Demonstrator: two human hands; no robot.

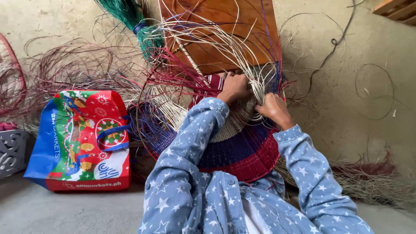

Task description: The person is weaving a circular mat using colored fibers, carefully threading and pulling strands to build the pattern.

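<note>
A half-woven basket (242, 147) lies on its side in the person's lap, its bottom turned toward the camera. It is banded in colour: a red ring at the outer edge, a dark blue ring inside that, and a pale natural centre. Loose pale strands (242, 56) rise from its unfinished rim and fan out upward, mixed with red and blue ones.

The left hand (234, 88) rests on the pale woven part near the rim, fingers curled down over the weave and the strands there. The right hand (274, 109) sits just beside it, closed tight around a bunch of pale strands that stand up between the two hands. Both arms wear blue sleeves (190, 147) printed with white stars.

Behind the basket leans a brown wooden board (225, 26), partly covered by the strands. A bundle of green fibre (134, 21) tied with a blue band hangs at the upper left. Dark red strands (65, 73) sprawl across the concrete floor (65, 208) to the left, above a bright printed shopping bag (82, 138) with blue handles. A grey carved block (11, 151) shows at the far left edge. More dried fibre (368, 182) lies at the right against the wall.
</note>
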